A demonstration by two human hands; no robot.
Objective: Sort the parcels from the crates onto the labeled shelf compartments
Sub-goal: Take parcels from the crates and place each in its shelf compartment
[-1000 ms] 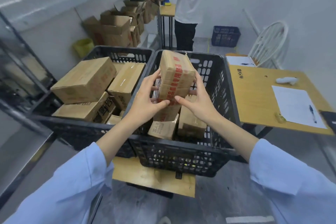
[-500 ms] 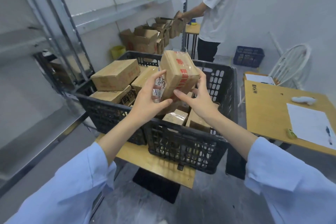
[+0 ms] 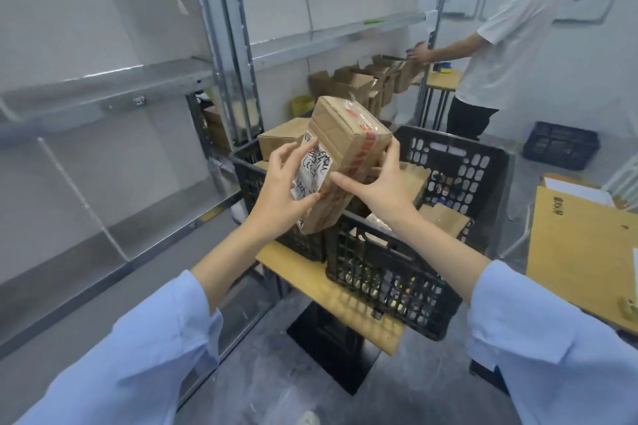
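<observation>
A tall brown cardboard parcel [image 3: 341,148] with red tape and a white handwritten label hangs tilted above the crates. My left hand [image 3: 279,193] grips its left, labelled side. My right hand [image 3: 383,186] holds its right side and lower edge. Below it stand two black plastic crates [image 3: 397,272] on a low wooden stand, and more brown parcels [image 3: 445,217] lie inside them. A metal shelf unit [image 3: 138,79] with wire dividers fills the left side; the compartments I can see hold nothing.
A person in a white shirt [image 3: 507,55] works at a small table at the back right, beside open cardboard boxes [image 3: 362,83]. A wooden desk [image 3: 583,259] with papers stands on the right. A blue crate [image 3: 559,145] sits on the floor.
Both hands lifted the parcel out of the right crate and carried it left and up, tilting it so the label faces me. My view swung left toward the shelves.
</observation>
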